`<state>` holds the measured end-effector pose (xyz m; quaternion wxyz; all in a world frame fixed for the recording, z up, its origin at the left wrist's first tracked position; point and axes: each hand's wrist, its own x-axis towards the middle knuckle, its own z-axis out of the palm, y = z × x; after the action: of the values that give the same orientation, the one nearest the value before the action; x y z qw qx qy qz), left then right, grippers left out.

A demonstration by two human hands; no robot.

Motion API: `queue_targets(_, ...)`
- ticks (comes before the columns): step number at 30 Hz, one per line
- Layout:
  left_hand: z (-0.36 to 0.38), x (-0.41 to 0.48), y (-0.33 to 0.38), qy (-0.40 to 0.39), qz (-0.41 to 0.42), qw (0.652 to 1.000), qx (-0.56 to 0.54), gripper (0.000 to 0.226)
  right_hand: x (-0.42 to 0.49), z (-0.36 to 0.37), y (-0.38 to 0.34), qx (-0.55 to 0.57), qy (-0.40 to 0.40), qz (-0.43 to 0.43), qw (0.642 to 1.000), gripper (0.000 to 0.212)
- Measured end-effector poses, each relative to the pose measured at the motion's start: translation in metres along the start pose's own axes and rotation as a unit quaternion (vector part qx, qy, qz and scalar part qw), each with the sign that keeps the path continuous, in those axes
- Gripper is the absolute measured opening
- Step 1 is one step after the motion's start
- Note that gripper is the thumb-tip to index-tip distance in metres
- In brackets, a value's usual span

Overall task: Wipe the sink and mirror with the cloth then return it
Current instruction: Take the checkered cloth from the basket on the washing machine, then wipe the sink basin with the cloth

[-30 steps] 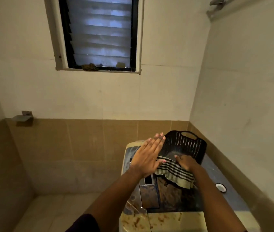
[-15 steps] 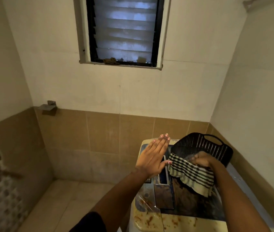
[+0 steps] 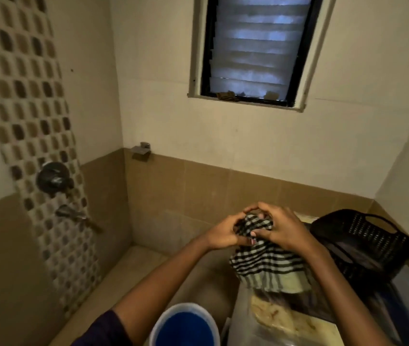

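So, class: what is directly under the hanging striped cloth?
The striped cloth, gripped by the left hand and right hand, hangs over the stained appliance top. What lies directly beneath its hem is hidden.

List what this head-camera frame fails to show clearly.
- Sink and mirror: neither in view.
- Upper part of the black-and-cream striped cloth: covered by the left hand and right hand.
- Blue plastic bucket: cut off by the bottom edge.
- Black perforated plastic basket: interior too dark.

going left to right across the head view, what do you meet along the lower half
wall tap → blue bucket → left hand → striped cloth → right hand → black basket
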<state>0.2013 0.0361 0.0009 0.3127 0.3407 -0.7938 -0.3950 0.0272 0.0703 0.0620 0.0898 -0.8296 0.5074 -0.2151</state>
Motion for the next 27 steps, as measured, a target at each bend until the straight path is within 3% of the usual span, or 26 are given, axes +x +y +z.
queue_targets(2, -0.026, -0.039, -0.011, 0.016, -0.042, 0.999, -0.008, 0.023, 0.013, 0.027, -0.038, 0.012, -0.030, -0.031, 0.999, 0.050)
queue_targets(3, -0.041, -0.063, -0.016, 0.034, -0.069, 0.997, -0.009, 0.021, 0.019, 0.043, -0.058, 0.025, -0.042, -0.045, 0.998, 0.048)
queue_targets(9, -0.138, -0.232, -0.027, 0.133, -0.162, 0.973, 0.099, 0.013, 0.043, 0.134, -0.183, 0.058, -0.103, -0.106, 0.987, 0.024)
queue_targets(14, -0.197, -0.373, -0.018, 0.130, -0.227, 0.940, 0.221, 0.012, 0.042, 0.212, -0.301, 0.041, -0.149, -0.201, 0.967, 0.045)
queue_targets(18, -0.228, -0.485, -0.012, 0.117, -0.329, 0.900, 0.261, 0.020, 0.035, 0.269, -0.393, 0.137, -0.227, -0.227, 0.937, 0.042)
queue_targets(22, -0.251, -0.592, -0.007, 0.114, -0.419, 0.865, 0.250, 0.024, 0.022, 0.319, -0.476, 0.154, -0.295, -0.272, 0.903, 0.035)
queue_targets(24, -0.260, -0.632, -0.007, 0.156, -0.439, 0.836, 0.289, 0.022, 0.019, 0.338, -0.512, 0.158, -0.292, -0.284, 0.900, 0.035)
queue_targets(27, -0.273, -0.674, -0.003, 0.267, -0.432, 0.782, 0.361, 0.013, 0.014, 0.350, -0.560, 0.176, -0.194, -0.307, 0.915, 0.036)
